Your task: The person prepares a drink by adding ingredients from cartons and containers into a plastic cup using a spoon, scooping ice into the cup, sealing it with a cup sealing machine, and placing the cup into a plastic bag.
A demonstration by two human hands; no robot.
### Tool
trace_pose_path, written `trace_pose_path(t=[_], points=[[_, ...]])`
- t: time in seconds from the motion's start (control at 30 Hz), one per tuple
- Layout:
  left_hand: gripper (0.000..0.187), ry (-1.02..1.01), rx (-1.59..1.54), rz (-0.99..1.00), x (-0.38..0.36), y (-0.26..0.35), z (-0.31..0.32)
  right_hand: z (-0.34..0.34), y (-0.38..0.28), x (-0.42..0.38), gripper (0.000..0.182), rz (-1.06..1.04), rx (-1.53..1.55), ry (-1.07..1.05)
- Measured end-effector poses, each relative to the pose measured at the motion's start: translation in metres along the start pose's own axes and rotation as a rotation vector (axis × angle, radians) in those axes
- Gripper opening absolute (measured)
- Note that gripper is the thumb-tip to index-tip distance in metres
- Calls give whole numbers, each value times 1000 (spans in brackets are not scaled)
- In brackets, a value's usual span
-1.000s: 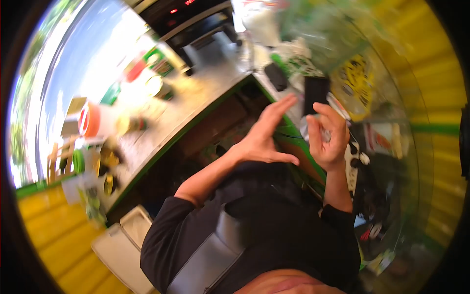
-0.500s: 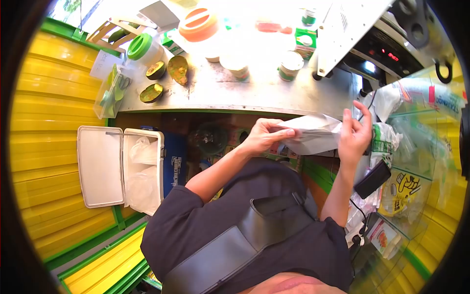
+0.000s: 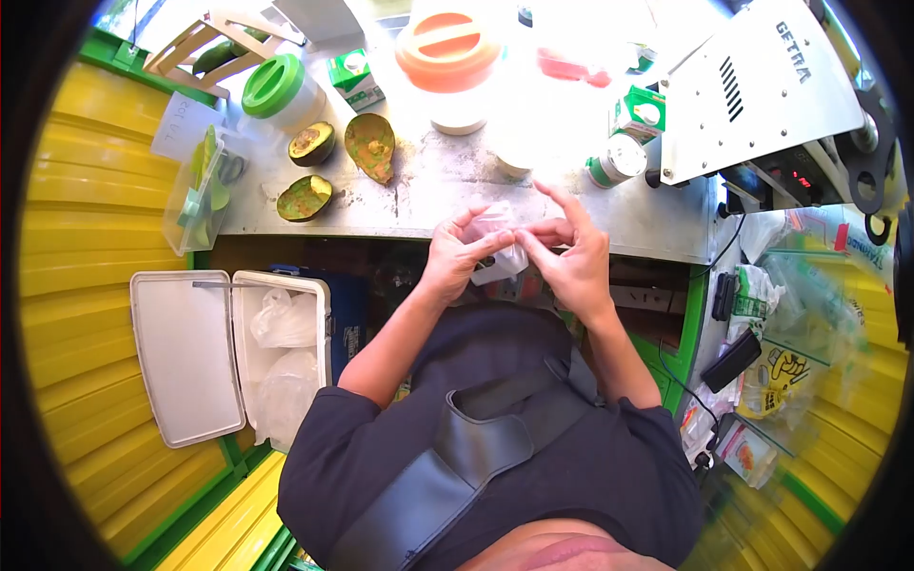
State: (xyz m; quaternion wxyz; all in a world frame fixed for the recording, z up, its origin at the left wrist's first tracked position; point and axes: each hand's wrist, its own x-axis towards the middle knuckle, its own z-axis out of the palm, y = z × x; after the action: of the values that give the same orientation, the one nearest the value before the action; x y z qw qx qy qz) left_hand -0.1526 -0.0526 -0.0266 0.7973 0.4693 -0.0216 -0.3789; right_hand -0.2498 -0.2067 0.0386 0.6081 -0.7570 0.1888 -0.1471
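Plastic, thin and clear, makes up the small bag (image 3: 497, 249) held just over the near edge of the counter (image 3: 447, 195), between both hands. Left hand (image 3: 455, 259) pinches the bag's left side, thumb and curled fingers closed on the film. Right hand (image 3: 574, 259) grips the bag's right side with thumb and forefinger, while the other fingers fan out straight above it (whether they touch the bag cannot be told). The film is crumpled and glossy; nothing can be made out inside it.

Beyond the hands the counter is dull grey metal, speckled and scuffed. On it lie three avocado halves (image 3: 311, 143), dark-skinned with yellow-green flesh, two round and one long. Behind them stand a jar with a green lid (image 3: 272, 86), a white tub with an orange lid (image 3: 447, 48) and a small green carton (image 3: 352, 74). A can (image 3: 621, 158) sits near a white metal machine (image 3: 762, 90) with slotted vents.

Below the counter, on the left, an open white cooler (image 3: 228, 352) holds clear bags. Yellow slatted walls (image 3: 76, 209) with green trim close in the stall.
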Motion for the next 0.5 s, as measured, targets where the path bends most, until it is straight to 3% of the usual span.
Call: trace_pose_path(t=[0.03,0.13,0.27,0.33,0.5], points=[[55,-25,60,-8,-1,6,-8,2,0,4,60,17,39,18],[53,12,98,19,0,18,-19,3,3,18,61,21,25,55],[49,36,64,62,8,22,-28,15,-13,23,75,34,124,-119],[48,24,65,4,15,17,-37,23,-15,25,79,141,165,-196],[42,-61,11,23,22,28,-40,16,1,36,70,111,200,-95]])
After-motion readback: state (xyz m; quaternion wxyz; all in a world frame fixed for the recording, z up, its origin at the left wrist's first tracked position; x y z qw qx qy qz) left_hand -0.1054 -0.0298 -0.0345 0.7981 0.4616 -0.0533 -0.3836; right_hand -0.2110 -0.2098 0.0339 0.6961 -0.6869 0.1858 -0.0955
